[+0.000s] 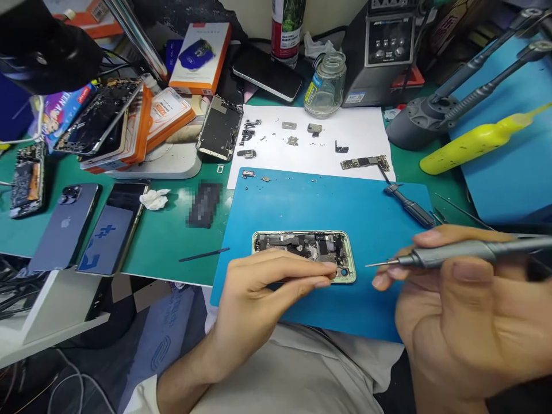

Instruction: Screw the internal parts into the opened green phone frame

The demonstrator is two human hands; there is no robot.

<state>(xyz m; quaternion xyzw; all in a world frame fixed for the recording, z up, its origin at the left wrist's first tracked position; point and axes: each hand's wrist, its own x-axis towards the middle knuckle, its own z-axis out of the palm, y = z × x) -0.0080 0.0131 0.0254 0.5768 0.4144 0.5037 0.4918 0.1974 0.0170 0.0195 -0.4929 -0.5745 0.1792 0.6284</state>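
Note:
An opened phone frame [347, 247] with a pale green edge lies on the blue mat [267, 201], its inner parts exposed. Over its near side reaches my left hand [267, 282], thumb and fingertips pinched close by the camera hole; whatever they pinch is too small or hidden to make out. My right hand [457, 310] holds a grey precision screwdriver [448, 254] to the right of the phone. The screwdriver's thin tip points left, apart from the phone. My left hand covers part of the frame's lower edge.
Small phone parts and a logic board [364, 163] lie on white paper [276, 155]. Another screwdriver [409, 206] rests at the mat's right. A glass jar [326, 86], a yellow bottle [474, 144] and a grey stand [425, 121] are behind. Several phones lie left, including a blue one [64, 227].

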